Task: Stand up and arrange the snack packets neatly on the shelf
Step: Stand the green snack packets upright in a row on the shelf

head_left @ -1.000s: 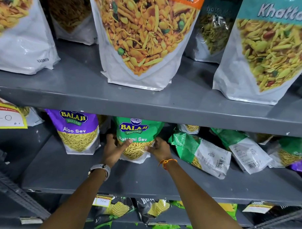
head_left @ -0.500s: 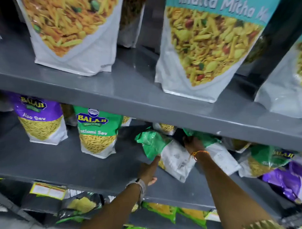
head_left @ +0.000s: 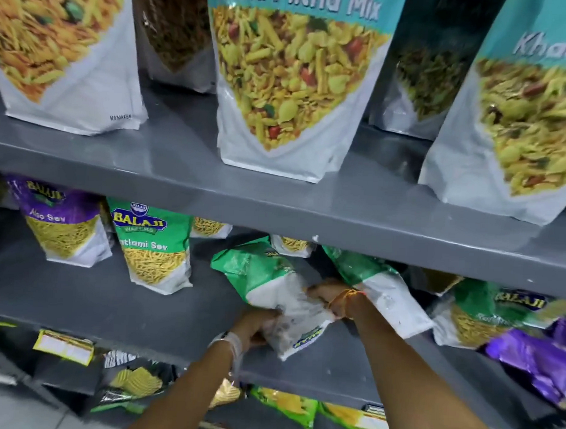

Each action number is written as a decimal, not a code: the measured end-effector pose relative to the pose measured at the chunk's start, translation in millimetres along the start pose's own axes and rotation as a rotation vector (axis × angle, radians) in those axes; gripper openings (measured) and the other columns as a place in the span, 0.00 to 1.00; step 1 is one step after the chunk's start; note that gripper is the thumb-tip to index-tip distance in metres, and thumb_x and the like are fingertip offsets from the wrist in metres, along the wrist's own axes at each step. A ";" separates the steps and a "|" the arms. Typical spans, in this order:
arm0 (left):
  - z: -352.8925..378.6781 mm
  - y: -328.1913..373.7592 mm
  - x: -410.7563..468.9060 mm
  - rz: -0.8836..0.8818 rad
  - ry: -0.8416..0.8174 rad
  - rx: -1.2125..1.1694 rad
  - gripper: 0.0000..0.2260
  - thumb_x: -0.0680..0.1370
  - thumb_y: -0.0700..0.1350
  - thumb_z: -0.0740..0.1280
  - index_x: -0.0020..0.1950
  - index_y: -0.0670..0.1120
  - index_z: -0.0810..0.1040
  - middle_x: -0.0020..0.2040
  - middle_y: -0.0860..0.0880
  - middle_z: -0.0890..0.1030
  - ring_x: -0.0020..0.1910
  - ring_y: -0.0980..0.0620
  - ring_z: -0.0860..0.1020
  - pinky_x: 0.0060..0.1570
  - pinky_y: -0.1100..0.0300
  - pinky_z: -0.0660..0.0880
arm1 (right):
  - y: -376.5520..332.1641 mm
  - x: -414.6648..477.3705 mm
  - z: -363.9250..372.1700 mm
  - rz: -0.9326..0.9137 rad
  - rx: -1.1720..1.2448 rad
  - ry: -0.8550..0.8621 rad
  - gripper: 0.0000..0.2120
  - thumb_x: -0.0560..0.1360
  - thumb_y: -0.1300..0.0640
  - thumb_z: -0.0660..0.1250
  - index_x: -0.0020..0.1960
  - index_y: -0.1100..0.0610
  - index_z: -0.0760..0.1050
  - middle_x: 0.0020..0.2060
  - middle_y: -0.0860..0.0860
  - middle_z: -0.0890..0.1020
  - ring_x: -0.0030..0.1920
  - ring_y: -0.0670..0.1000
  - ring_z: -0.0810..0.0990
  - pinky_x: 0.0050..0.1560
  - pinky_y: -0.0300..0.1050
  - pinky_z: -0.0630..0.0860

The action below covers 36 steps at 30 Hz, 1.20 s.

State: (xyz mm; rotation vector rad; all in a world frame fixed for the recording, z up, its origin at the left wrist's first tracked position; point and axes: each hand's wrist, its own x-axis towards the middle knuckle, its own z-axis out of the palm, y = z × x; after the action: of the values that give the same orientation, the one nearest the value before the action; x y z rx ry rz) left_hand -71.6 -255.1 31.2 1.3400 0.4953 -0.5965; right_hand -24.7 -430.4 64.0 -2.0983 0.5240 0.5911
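Observation:
A green-and-white snack packet (head_left: 266, 278) lies tilted on its back on the grey middle shelf (head_left: 112, 301). My left hand (head_left: 255, 325) grips its lower white end from the left. My right hand (head_left: 328, 294) grips the same packet from the right, near its middle. Behind my right wrist a second green packet (head_left: 378, 282) lies fallen. To the left, a green Ratlami Sev packet (head_left: 155, 245) and a purple Aloo Sev packet (head_left: 63, 222) stand upright.
More fallen packets, green (head_left: 483, 314) and purple (head_left: 533, 361), lie at the right of the middle shelf. Big white namkeen pouches (head_left: 292, 86) stand on the upper shelf (head_left: 276, 195). Chip bags (head_left: 134, 382) fill the lower shelf.
My view has swung right. Both hands left the upright Ratlami Sev packet, moved right, and closed on the fallen green-and-white packet.

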 end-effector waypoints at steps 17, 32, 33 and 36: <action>-45.3 72.7 10.4 0.590 -0.071 0.584 0.14 0.69 0.30 0.67 0.53 0.37 0.76 0.43 0.48 0.79 0.46 0.56 0.79 0.40 0.77 0.72 | 13.6 -33.5 45.8 -0.458 0.374 0.340 0.25 0.59 0.77 0.70 0.53 0.63 0.72 0.48 0.55 0.79 0.51 0.51 0.76 0.44 0.30 0.75; -44.9 96.0 0.9 0.564 -0.211 0.280 0.08 0.73 0.54 0.68 0.48 0.52 0.77 0.50 0.53 0.80 0.51 0.58 0.81 0.57 0.54 0.75 | -4.7 -45.8 53.1 -0.441 0.362 0.464 0.28 0.63 0.67 0.75 0.61 0.62 0.70 0.53 0.55 0.80 0.50 0.49 0.74 0.39 0.19 0.68; -45.2 93.9 0.9 0.601 -0.149 0.305 0.16 0.68 0.63 0.68 0.46 0.52 0.78 0.50 0.51 0.82 0.53 0.52 0.80 0.59 0.49 0.74 | -5.1 -44.3 57.8 -0.425 0.366 0.508 0.29 0.63 0.64 0.76 0.61 0.62 0.69 0.52 0.54 0.78 0.51 0.50 0.73 0.43 0.25 0.70; -40.4 79.6 -4.5 0.708 0.013 0.367 0.28 0.62 0.71 0.60 0.46 0.49 0.76 0.48 0.47 0.81 0.49 0.50 0.77 0.54 0.53 0.73 | -5.3 -40.6 75.8 -0.333 0.411 0.700 0.26 0.61 0.59 0.78 0.52 0.61 0.68 0.48 0.54 0.73 0.51 0.54 0.76 0.47 0.43 0.73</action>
State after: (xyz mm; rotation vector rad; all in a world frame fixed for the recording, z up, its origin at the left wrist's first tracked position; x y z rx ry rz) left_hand -22.5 -205.0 86.5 1.7417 -0.1049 -0.0869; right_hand -70.6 -358.4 52.4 -1.8894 0.5951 -0.4364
